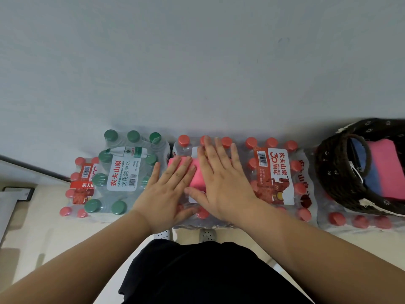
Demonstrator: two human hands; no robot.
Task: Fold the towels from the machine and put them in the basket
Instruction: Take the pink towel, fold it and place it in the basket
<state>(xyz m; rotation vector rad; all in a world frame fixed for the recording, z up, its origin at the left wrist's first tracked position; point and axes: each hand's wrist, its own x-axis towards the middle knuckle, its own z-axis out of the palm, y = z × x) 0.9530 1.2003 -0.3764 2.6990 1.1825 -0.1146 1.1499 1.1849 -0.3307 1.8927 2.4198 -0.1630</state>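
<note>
1. We log the pink towel (197, 175), folded small, lying on a shrink-wrapped pack of red-capped bottles (272, 172) by the wall.
2. Left hand (166, 191): fingers (183, 172) straight and flat on the towel's left part, gripping nothing.
3. Right hand (221, 185): fingers straight, slightly spread, pressing flat over the towel's right side.
4. Dark woven basket (328, 167) sits on bottle packs to the right, well apart from both hands. Inside it we see folded towels, one pink (386, 167) and one blue (372, 178).
5. Green-capped pack (122, 170) just left of the hands.
</note>
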